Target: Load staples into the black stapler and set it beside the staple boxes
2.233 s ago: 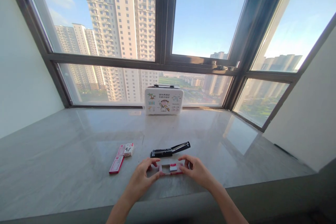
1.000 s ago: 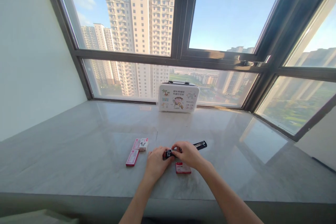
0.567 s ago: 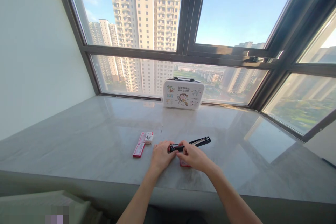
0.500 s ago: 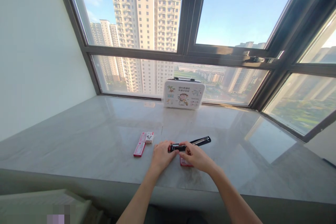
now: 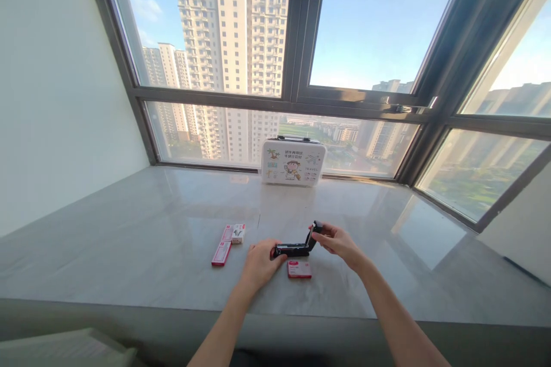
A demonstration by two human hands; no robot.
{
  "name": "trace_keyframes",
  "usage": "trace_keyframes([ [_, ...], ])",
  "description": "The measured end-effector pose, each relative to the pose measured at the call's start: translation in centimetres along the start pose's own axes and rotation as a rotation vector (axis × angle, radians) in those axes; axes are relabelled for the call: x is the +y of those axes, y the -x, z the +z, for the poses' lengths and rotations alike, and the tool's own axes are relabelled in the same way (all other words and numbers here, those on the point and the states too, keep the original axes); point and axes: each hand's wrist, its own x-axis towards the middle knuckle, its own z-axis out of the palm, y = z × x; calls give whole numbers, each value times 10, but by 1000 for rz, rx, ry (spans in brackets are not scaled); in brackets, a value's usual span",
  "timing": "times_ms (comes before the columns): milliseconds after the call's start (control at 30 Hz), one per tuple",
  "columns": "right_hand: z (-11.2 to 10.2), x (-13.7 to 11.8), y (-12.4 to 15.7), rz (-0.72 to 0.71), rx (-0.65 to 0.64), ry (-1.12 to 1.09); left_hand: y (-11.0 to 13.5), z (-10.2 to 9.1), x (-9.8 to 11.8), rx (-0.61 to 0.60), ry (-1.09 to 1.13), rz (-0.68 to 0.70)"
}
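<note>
A black stapler [image 5: 293, 249] lies on the stone sill, its top arm swung up at the right end. My left hand [image 5: 259, 264] is closed around the left end of its base. With the fingers pinched, my right hand [image 5: 338, 242] grips the raised top arm near its tip. Just in front of the stapler, close to my left thumb, lies a small red and white box [image 5: 299, 269]. Left of my left hand are more small boxes: a red and white one [image 5: 221, 254] and a white one [image 5: 238, 233] with a dark picture on it.
A white case [image 5: 293, 163] with cartoon prints and a dark handle stands upright against the window. The marble-look sill [image 5: 172, 246] ends at a front edge near my forearms. A pale piece of furniture [image 5: 64, 347] sits below at the lower left.
My right hand has moved right, from the stapler's middle to its top arm. That arm, earlier laid far back, now stands up at an angle. The red box in front is uncovered.
</note>
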Motion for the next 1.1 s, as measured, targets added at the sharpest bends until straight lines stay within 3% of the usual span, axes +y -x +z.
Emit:
trace_keyframes([
  [133, 34, -13, -28, -71, -46, 146, -1, 2, -1, -2, -13, -1],
  [300, 61, -19, -37, -102, -87, 348, -2, 4, -4, 0, -35, -8],
  [400, 55, -17, -32, -80, -36, 428, 0, 1, -2, -5, -18, 24],
  [533, 25, -8, -12, -17, 82, 462, 5, 0, 13, -37, 44, 123],
  [667, -6, 4, 17, 51, 102, 390, 14, 3, 36, -202, 113, 347],
  [767, -12, 13, 39, 100, 121, 276, 24, 1, 42, -267, 113, 437],
  [900, 6, 24, 69, 173, 151, 69, 36, -7, 31, -147, 46, 274],
  [1100, 56, 20, 81, 183, 117, -167, 45, -10, 25, -165, 116, 202],
])
